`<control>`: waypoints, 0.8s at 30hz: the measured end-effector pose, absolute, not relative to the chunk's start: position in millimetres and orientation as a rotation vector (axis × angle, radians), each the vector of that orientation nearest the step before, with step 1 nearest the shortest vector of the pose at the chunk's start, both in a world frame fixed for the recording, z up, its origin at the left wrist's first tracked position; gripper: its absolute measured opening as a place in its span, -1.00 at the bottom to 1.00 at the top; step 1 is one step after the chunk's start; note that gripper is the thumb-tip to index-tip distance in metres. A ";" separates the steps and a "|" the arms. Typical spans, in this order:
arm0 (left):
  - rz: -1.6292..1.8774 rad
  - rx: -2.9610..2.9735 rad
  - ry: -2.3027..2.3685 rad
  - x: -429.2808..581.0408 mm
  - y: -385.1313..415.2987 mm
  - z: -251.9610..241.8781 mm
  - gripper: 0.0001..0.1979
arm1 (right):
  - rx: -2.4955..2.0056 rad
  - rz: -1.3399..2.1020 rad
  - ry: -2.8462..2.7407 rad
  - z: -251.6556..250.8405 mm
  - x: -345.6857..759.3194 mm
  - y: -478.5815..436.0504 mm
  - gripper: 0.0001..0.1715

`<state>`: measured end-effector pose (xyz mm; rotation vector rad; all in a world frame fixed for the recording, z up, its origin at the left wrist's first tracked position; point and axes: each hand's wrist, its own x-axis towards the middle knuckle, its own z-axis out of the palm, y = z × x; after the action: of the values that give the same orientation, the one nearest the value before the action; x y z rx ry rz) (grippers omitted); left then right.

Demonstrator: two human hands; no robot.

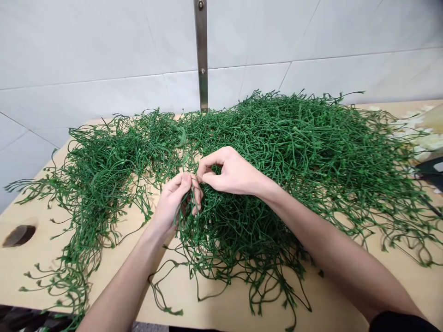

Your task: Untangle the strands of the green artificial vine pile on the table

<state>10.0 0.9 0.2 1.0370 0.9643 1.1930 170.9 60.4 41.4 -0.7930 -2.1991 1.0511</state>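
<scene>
A large tangled heap of thin green plastic stems (pixel 304 138) with small branched tips spreads over the light wooden table (pixel 214 309). Near the middle, my left hand (pixel 178 196) is closed, thumb against fingers, on some of these stems, which hang down below it. My right hand (pixel 228 173) meets it from the right, thumb and forefinger pinched together by the left fingertips. What the right fingertips grip is too small to make out. A pale green wisp (pixel 182 137) shows just beyond the hands.
White wall tiles (pixel 104 46) with an upright metal strip (pixel 201 55) stand behind the table. At the right edge lie pale artificial flowers (pixel 422 133) and a dark object (pixel 431 170). A round hole (pixel 19 235) is cut in the tabletop at left.
</scene>
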 end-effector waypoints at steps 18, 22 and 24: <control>1.277 0.999 1.041 13.7 2.6 0.6 -0.63 | -0.782 0.921 -2.440 49.9 178.7 59.9 -0.79; 1.254 0.944 1.050 12.2 2.7 2.9 -0.76 | -0.873 0.980 -2.410 51.9 180.7 65.2 -0.80; 1.254 0.941 1.055 10.7 2.6 3.2 -0.77 | -0.898 1.025 -2.390 53.6 181.3 66.8 -0.82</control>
<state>10.7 2.6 3.2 0.9410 1.0549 1.2544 181.3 66.8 53.6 -0.8984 -2.3900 1.0246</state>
